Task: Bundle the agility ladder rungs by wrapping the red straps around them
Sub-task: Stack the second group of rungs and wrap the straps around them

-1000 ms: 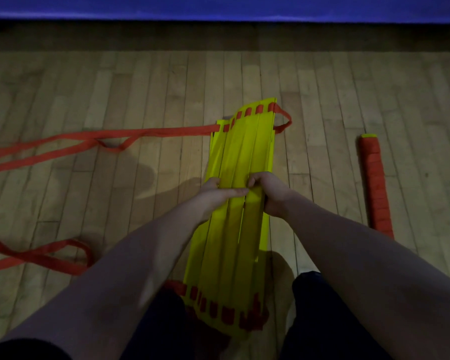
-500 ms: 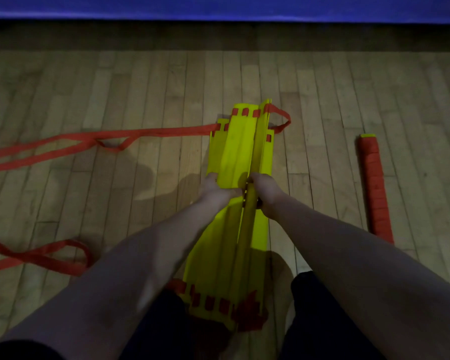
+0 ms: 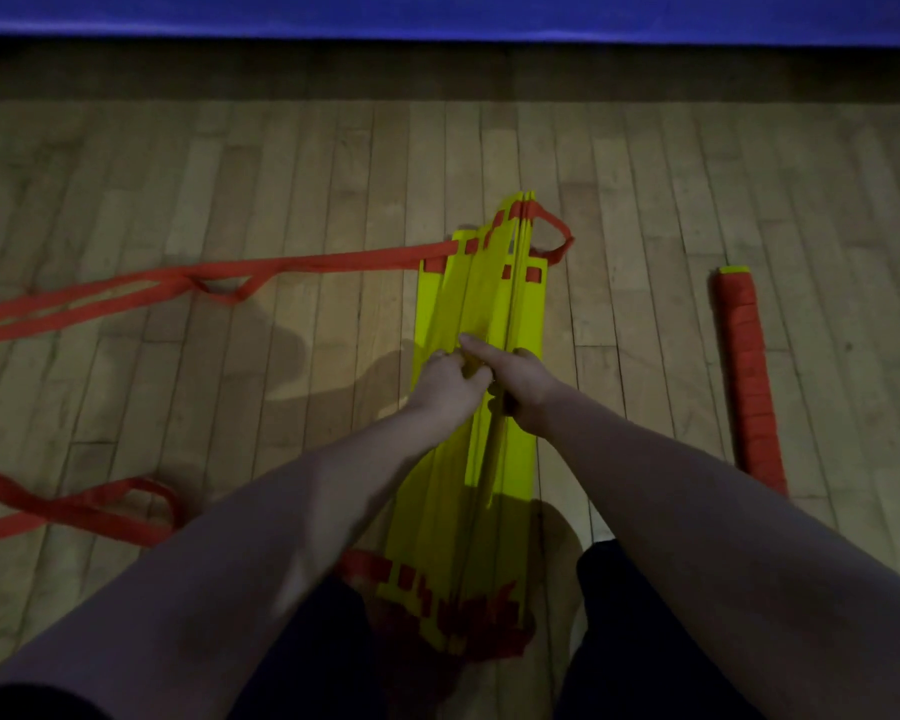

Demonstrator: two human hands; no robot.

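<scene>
— Where are the rungs?
— The yellow rungs lie gathered on the wooden floor. The left hand and right hand grip their middle, fingers curled round them, the right forefinger straight.
— The straps?
— The red straps trail left, cut off at the edge. The near end is dim.

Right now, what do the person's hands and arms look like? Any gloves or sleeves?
No gloves: the left hand and right hand are bare, with no ring or watch showing. The left forearm and right forearm are bare too. A dark edge, maybe a sleeve, shows bottom left.
</scene>
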